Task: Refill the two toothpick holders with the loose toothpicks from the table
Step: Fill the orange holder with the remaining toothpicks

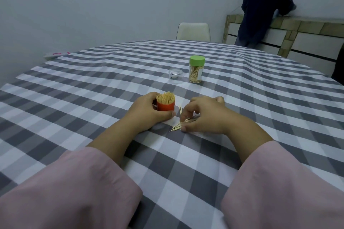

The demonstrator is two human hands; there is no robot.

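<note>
Gingham cloth in grey and white covers the round table [74, 87], and the head view takes in nearly all of it. Near the middle, the left hand [149, 111] curls round an orange toothpick holder [165, 106] that stands upright and packed to its open mouth. Just beside it, the right hand [204, 115] bends its fingers down over a small bunch of loose toothpicks [183, 122] lying flat on the cloth, pinching them between thumb and fingertips; a couple more picks lie between the two hands.

Toward the table's far edge stands the second holder, a clear jar with a green lid [196, 69] on, part filled. A small clear cap [176, 74] sits just beside it on its left, apart from both hands. Bare cloth stretches wide to the left and right edges and along the near edge, where pink sleeves [74, 188] lie.

Beyond the far edge a white chair [193, 30] faces the table. At the far right a person in dark clothes [260, 5] leans on a tiled counter [307, 29]. A white object with pink marks [55, 54] shows past the far left edge.
</note>
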